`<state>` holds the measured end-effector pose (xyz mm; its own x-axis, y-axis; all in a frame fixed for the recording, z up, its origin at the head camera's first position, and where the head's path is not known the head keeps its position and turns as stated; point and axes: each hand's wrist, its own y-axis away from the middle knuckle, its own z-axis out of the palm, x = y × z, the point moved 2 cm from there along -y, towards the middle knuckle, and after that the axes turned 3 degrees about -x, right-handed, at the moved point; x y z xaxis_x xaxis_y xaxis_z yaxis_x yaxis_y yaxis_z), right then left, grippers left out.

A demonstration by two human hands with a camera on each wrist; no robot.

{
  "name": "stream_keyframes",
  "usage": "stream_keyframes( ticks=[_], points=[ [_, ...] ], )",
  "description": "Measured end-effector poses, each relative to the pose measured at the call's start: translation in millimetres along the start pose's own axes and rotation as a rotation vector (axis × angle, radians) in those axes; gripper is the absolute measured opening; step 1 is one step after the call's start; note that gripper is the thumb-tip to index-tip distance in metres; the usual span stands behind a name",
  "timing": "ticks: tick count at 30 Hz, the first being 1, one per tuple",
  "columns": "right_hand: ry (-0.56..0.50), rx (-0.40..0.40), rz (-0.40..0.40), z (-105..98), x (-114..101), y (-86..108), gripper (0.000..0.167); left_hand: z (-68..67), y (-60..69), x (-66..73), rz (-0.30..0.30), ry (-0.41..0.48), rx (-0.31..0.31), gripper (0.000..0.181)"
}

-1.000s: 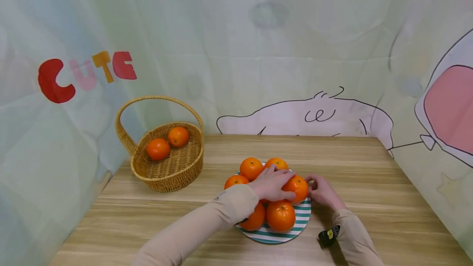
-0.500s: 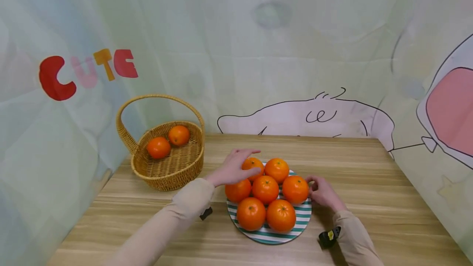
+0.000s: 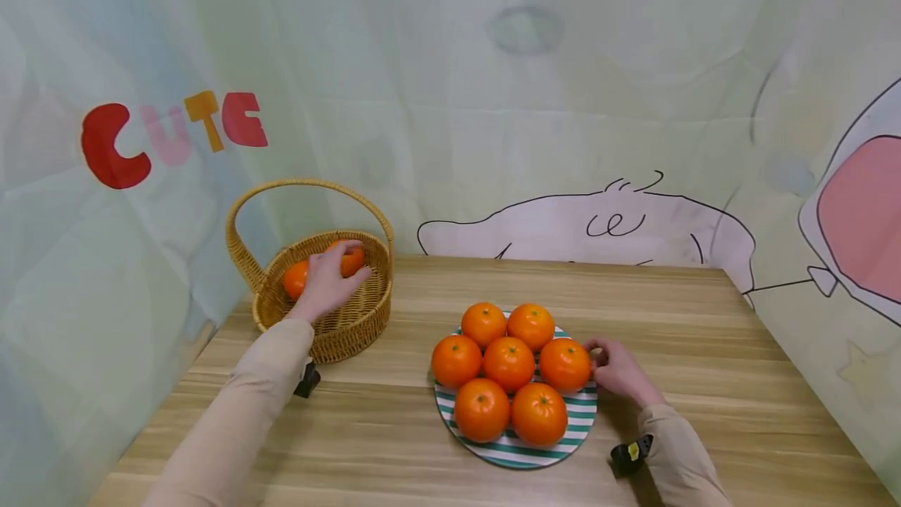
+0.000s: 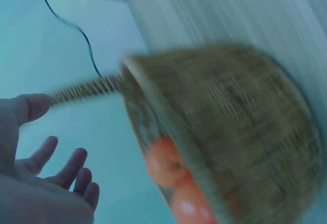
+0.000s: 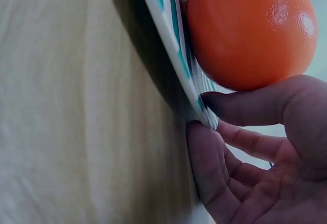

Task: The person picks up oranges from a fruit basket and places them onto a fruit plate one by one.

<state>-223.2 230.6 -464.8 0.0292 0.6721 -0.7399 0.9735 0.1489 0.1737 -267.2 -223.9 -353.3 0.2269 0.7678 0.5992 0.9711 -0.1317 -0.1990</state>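
In the head view my left hand hovers over the wicker basket, fingers spread and holding nothing. Behind it, partly covered, lie two oranges inside the basket. The blurred left wrist view has the empty left hand beside the basket, whose handle passes behind the thumb. At the right edge of a green-and-white striped plate, my right hand pinches the rim between thumb and fingers. Several oranges sit on this plate. One orange rests just above the right thumb.
The wooden table runs back to a printed curtain that also closes off both sides. The basket's tall arched handle rises above its opening. A black wrist device hangs at the right sleeve.
My left hand has moved left from above the plated oranges to over the basket, uncovering the middle orange. The right hand has stayed at the plate's rim.
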Motion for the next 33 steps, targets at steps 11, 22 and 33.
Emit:
stream_keyframes(
  ticks=[11, 22, 33],
  points=[
    [-0.001, -0.005, 0.009, -0.3, 1.6, 0.5, 0.042, -14.2, 1.6, -49.2, -0.194, -0.086, 0.01, 0.06],
    [-0.015, -0.012, 0.006, -1.4, 2.4, 0.5, 0.04, -21.1, -8.3, -66.0, -0.256, -0.132, -0.064, 0.07],
    [-0.021, -0.016, 0.001, -1.0, -1.4, 0.7, 0.039, -23.8, -13.4, -72.9, -0.349, -0.191, -0.221, 0.081]
  ],
)
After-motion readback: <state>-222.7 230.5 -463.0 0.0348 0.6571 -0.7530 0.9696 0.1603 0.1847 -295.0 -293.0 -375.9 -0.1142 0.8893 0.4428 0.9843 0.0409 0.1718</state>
